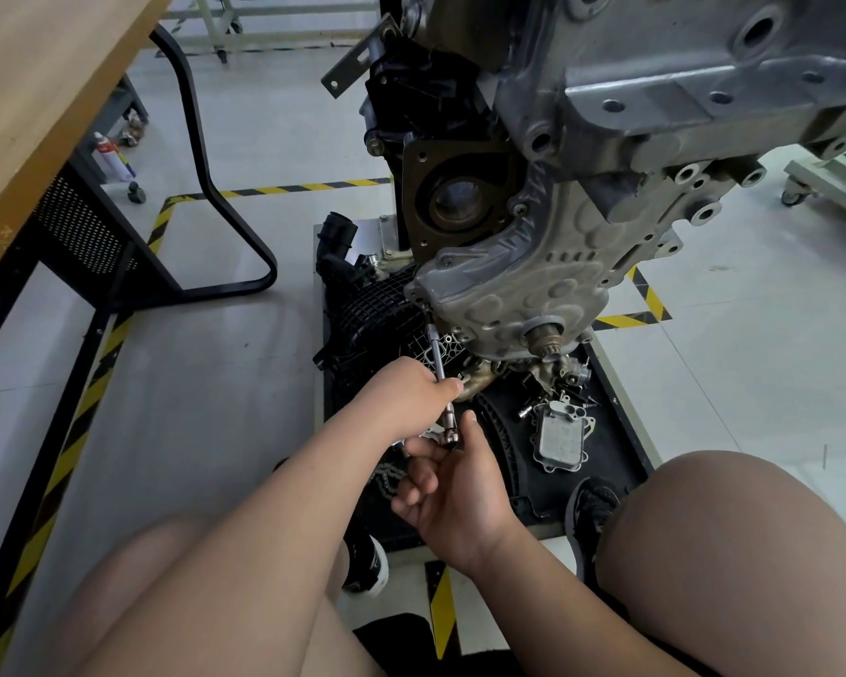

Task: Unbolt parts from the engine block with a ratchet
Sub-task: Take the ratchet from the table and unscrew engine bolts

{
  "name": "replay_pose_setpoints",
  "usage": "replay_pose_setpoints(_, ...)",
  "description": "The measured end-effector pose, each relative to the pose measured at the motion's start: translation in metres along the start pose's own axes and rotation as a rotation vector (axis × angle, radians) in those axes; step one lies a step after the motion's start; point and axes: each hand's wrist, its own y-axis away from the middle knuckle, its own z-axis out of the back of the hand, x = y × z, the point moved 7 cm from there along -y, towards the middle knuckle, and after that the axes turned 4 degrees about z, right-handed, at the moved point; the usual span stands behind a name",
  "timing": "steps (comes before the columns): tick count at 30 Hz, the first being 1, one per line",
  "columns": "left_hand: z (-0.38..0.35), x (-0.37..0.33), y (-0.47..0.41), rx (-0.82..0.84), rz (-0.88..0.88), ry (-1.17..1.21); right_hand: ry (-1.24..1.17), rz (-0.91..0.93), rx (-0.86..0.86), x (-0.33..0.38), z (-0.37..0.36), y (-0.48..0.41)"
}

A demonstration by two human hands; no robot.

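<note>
Ratchet (439, 355) amid curled fingers (451, 387)

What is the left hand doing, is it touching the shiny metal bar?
Touching. The head view shows the left hand with its fingers wrapped round the bar, with no gap between them.

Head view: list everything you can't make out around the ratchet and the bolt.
All head view.
- Bolt head: covered by the socket at the timing cover corner.
- Ratchet handle: hidden by right hand and left hand.
- Engine block top: cut off by the upper edge.
- Loose fasteners: too small to identify.
</note>
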Motion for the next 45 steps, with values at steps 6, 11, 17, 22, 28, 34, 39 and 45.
replay_pose_setpoints(6, 0.002, 0.0, 0.0, -0.033, -0.016, -0.044, 0.049, 0.013, 0.009, 0.001, 0.001, 0.001)
replay_pose_setpoints(11, 0.003, 0.0, 0.001, -0.041, -0.025, -0.038, 0.115, 0.039, -0.017, 0.001, 0.004, -0.001)
replay_pose_setpoints(17, 0.004, -0.002, 0.002, -0.033, -0.03, -0.034, 0.13, 0.104, -0.041, 0.004, 0.01, -0.003)
replay_pose_setpoints(22, 0.006, -0.002, 0.003, -0.045, -0.041, -0.069, 0.147, 0.144, -0.031, 0.006, 0.011, -0.005)
replay_pose_setpoints(28, 0.005, -0.003, 0.003, -0.031, -0.025, -0.058, 0.129, 0.121, -0.015, 0.004, 0.012, -0.006)
replay_pose_setpoints(34, 0.0, -0.002, 0.005, 0.043, 0.027, -0.023, 0.094, 0.059, -0.016, 0.001, 0.011, -0.008)
replay_pose_setpoints(39, -0.004, -0.003, 0.008, 0.074, 0.059, -0.04, 0.05, 0.043, -0.026, 0.001, 0.008, -0.006)
replay_pose_setpoints(45, -0.003, -0.005, 0.006, 0.061, 0.021, -0.017, 0.009, 0.021, -0.005, 0.0, 0.002, -0.003)
